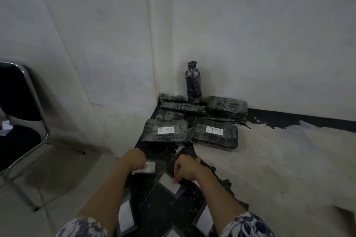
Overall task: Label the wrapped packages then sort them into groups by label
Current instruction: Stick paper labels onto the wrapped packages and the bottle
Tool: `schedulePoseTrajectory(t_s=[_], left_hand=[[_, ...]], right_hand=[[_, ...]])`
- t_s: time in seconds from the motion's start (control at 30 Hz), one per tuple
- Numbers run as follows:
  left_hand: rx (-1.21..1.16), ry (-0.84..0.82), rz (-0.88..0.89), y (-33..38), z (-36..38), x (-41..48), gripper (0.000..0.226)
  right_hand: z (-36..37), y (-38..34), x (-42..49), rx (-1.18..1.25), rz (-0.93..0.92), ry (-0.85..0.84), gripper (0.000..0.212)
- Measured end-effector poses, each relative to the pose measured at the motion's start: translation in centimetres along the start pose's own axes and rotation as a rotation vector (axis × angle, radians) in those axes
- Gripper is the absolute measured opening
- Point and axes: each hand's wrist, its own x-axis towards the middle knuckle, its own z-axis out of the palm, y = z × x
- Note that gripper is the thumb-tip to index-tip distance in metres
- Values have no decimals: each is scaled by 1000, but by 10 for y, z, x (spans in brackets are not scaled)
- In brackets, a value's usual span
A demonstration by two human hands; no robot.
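Black film-wrapped flat packages are piled in the wall corner, with a black wrapped bottle upright behind. Nearest lie the package labelled TIM C and, just beside it, the package labelled TIM B. A white label sheet is gripped by the left hand; a second white label is pinched at its edge by the curled right hand.

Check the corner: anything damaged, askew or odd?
The pale floor coating has a ragged edge, baring black tile. Behind the TIM C package and TIM B package, unlabelled packages lie heaped unevenly. The wrapped bottle stands upright; nothing looks spilled. The left hand grips a label sheet; the right hand pinches a blank label.
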Motion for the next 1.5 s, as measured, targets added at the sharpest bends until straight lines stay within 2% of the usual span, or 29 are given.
schedulePoseTrajectory(t_s=[0.07,0.2,0.4,0.53,0.63,0.7,0.83,0.93,1.03,1.13,1.17,1.2,1.27,1.33,1.37,1.43,1.47,1.5], left_hand=[[15,-7,6,-2,0,0,44],[-13,31,33,2,0,0,43],[-89,63,-21,3,1,0,41],[-142,79,-90,4,3,-2,39],[-8,170,-193,-6,7,4,32],[-112,202,-241,-13,1,5,32],[-359,166,-110,-5,-12,4,31],[-399,132,-64,8,-15,3,28],[-533,126,-60,13,-14,0,26],[-594,90,-39,15,-13,1,13],[-641,75,-42,16,-15,0,7],[-697,60,-43,16,-15,2,14],[-767,47,-45,15,-17,1,21],[-827,50,-12,15,-19,1,19],[-880,57,3,15,-20,1,17],[-987,99,17,16,-20,2,9],[-1028,178,8,18,-20,5,11],[-1060,303,-21,21,-19,7,24]], right_hand=[[0,-3,0,24,-17,34,20],[1,-11,-1,-31,4,106,39],[7,-7,0,-99,48,112,28],[7,-8,1,-160,51,90,39],[8,-3,2,-270,49,58,61],[6,0,1,-223,51,59,56],[1,-6,1,-161,25,81,27],[-1,-15,1,-179,35,81,35],[-1,-14,4,-35,56,137,34],[2,-16,9,270,62,138,74],[2,-16,11,377,47,138,82],[1,-17,12,459,27,141,83],[-6,-18,9,543,-41,134,62],[-13,-18,7,558,-110,139,20],[-16,-18,7,570,-135,164,10],[-19,-18,9,630,-156,239,20],[-21,-20,10,672,-149,296,21],[-22,-21,13,705,-136,364,20]])
